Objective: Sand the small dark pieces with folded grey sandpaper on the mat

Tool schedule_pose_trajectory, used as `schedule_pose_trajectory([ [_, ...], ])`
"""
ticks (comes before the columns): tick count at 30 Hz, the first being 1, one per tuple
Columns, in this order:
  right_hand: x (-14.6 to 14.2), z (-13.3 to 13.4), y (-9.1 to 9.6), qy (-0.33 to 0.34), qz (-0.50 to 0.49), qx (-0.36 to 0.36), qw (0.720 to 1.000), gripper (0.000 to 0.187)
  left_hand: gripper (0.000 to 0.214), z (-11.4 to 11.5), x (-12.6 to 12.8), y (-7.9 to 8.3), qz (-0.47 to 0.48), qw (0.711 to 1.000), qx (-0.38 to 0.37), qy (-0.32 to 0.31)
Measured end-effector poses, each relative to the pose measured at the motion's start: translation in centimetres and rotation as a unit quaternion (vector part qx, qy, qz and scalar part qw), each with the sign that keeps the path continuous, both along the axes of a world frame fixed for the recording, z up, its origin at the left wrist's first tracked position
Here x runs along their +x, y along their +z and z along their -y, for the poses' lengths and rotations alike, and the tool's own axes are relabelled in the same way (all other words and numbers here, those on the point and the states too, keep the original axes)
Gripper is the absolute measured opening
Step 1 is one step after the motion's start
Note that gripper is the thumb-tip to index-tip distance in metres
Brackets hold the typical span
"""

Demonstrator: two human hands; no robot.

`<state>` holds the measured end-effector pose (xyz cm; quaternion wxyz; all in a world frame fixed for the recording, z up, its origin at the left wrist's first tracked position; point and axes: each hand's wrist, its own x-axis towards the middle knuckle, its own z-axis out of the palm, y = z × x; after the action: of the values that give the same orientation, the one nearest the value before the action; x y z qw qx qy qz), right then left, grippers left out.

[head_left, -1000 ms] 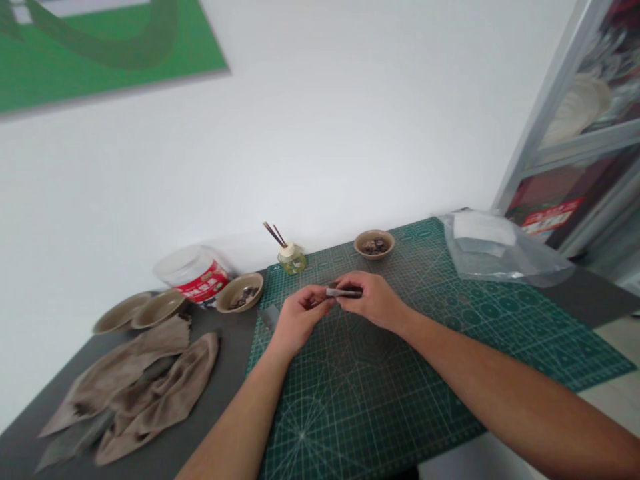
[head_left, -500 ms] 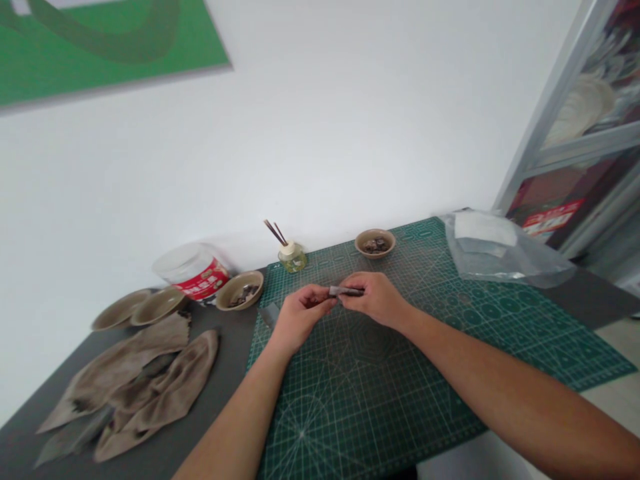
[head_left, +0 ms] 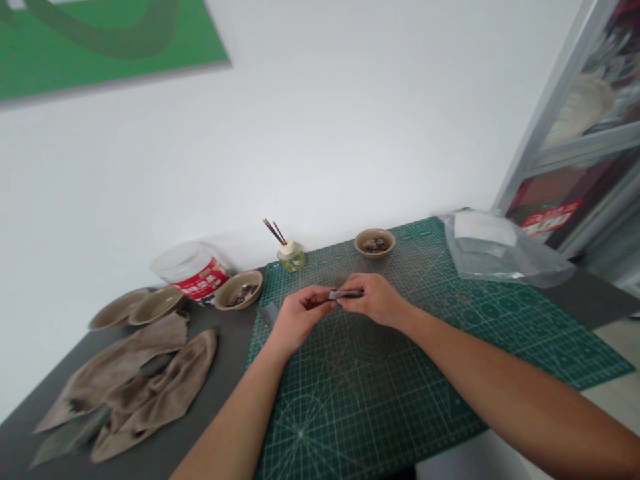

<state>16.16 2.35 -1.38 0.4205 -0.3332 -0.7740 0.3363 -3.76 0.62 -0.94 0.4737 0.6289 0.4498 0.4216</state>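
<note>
Item: narrow grey strip [head_left: 346,294], pinched tight between your left hand [head_left: 300,315] and right hand [head_left: 375,300], held as a moment ago, above the green cutting mat [head_left: 310,413]. Open mat lies to your right and nearer you; the tan bowl [head_left: 375,244] sits well ahead.

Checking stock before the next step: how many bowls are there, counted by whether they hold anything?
Holding dark pieces: 2 (tan bowl by the jar, tan bowl on the cutting mat)
No contents showing: 2 (outer tan bowl, inner tan bowl)
Total: 4
</note>
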Motion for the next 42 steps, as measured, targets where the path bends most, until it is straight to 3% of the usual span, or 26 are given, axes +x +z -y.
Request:
schedule_pose_trajectory([
  [14,0.0,0.4,0.2,0.017,0.038,0.044,0.998,0.014,0.031,0.1,0.3,-0.1,-0.009,1.0,-0.001,0.005],
  [21,-0.1,0.5,0.1,0.004,0.034,0.065,0.997,0.016,0.021,0.0,-0.3,-0.1,-0.043,0.999,0.006,-0.017],
  [29,0.0,0.3,0.2,0.027,0.031,0.038,0.998,0.015,0.022,-0.2,-0.8,-0.7,-0.046,0.998,0.007,-0.035],
  [42,0.1,0.3,0.4,0.036,0.049,0.011,0.998,0.016,0.024,0.2,-0.4,0.0,-0.053,0.998,0.006,-0.029],
])
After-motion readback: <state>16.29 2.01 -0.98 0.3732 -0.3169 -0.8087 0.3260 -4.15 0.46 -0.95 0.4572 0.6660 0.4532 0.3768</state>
